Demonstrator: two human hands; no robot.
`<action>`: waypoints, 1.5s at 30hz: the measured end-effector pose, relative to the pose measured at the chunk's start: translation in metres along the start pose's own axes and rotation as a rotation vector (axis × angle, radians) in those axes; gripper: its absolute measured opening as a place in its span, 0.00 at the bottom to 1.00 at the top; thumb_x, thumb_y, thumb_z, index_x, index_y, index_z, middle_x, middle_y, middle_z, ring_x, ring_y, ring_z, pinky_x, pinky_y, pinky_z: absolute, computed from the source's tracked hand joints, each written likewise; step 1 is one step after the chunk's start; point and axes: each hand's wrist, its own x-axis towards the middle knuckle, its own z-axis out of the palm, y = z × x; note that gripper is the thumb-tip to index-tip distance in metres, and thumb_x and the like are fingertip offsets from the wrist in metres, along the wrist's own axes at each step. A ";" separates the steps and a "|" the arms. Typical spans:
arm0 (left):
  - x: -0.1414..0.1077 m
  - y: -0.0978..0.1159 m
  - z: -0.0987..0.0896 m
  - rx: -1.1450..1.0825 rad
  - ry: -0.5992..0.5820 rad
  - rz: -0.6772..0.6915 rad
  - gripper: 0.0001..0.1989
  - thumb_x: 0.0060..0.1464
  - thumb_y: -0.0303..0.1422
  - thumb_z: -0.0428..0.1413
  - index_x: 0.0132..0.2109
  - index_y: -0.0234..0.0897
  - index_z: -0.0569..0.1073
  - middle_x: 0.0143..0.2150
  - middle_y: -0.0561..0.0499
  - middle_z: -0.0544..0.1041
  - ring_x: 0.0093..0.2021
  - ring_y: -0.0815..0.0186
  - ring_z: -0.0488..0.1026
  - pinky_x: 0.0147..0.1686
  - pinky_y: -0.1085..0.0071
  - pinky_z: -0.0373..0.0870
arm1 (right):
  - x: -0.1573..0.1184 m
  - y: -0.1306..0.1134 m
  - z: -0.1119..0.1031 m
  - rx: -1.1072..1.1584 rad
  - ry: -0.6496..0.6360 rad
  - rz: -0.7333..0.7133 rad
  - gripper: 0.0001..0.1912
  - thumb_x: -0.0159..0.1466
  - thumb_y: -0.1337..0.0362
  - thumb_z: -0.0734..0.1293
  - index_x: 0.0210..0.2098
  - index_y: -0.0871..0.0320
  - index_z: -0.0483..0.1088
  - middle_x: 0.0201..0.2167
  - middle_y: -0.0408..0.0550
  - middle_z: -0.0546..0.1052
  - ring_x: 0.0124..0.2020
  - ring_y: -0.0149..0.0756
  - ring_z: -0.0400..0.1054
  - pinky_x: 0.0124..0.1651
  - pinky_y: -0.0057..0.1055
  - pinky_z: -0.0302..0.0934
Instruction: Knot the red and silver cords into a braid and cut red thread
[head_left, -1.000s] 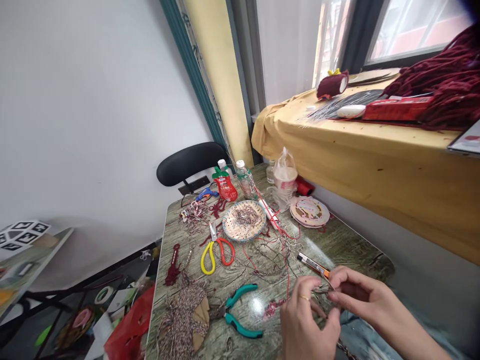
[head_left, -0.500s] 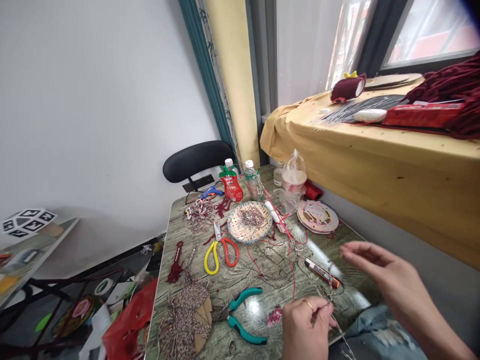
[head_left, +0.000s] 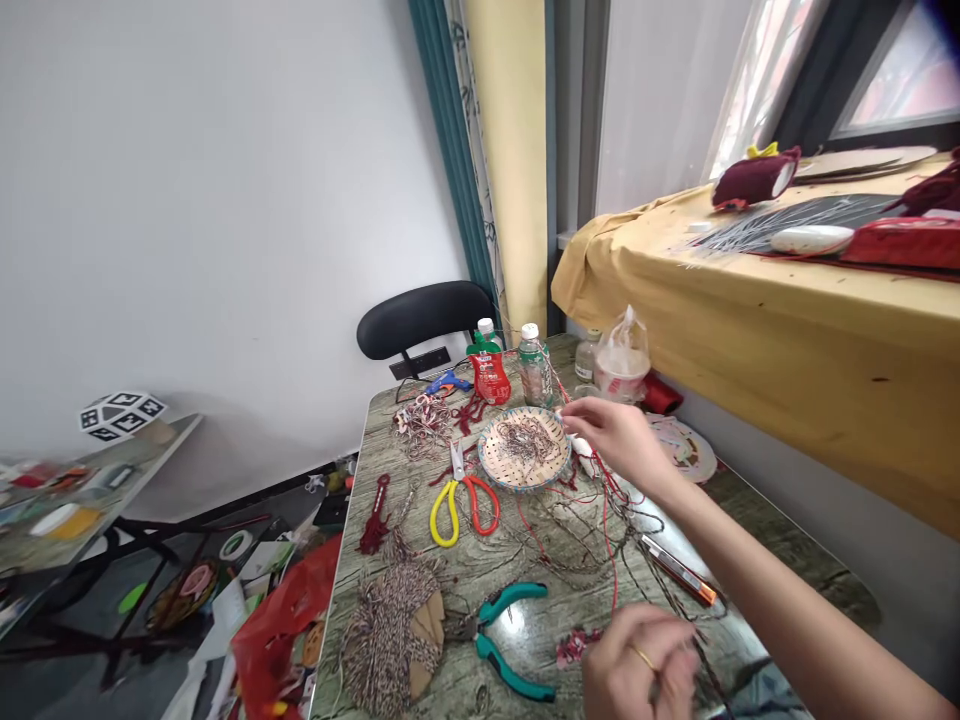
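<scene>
My right hand (head_left: pixel 611 435) reaches across the table, its fingertips pinched together on thin cord (head_left: pixel 556 368) beside the right rim of a shallow woven bowl (head_left: pixel 489 462). Tangled patterned thread (head_left: pixel 525 440) lies in that bowl. Low at the front, my left hand (head_left: pixel 641 665), wearing a ring, is curled and blurred by motion; dark twisted cord (head_left: pixel 679 600) runs down along its fingers. A lighter-like stick with an orange end (head_left: pixel 679 570) lies between the hands. Red cord (head_left: pixel 606 530) trails over the tabletop towards my left hand.
Teal-handled pliers (head_left: pixel 517 690), scissors with yellow and red handles (head_left: pixel 459 500) and a card wound with yarn (head_left: pixel 394 635) lie to the left. Bottles (head_left: pixel 535 370), a red pouch (head_left: pixel 491 375) and a bagged cup (head_left: pixel 622 370) stand behind. A cloth-covered ledge (head_left: pixel 750 300) borders the right.
My right hand has moved forward and left, from open above the table's right side to the cord by the bowl. My left hand has turned slightly, low at the front. The view has swung left.
</scene>
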 end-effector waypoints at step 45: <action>0.095 -0.026 -0.022 -0.566 0.106 -0.556 0.12 0.37 0.37 0.58 0.28 0.35 0.65 0.13 0.61 0.62 0.23 0.69 0.70 0.32 0.72 0.62 | -0.108 0.083 -0.065 0.152 -0.237 0.400 0.13 0.50 0.53 0.65 0.24 0.57 0.68 0.15 0.39 0.63 0.16 0.26 0.52 0.20 0.25 0.43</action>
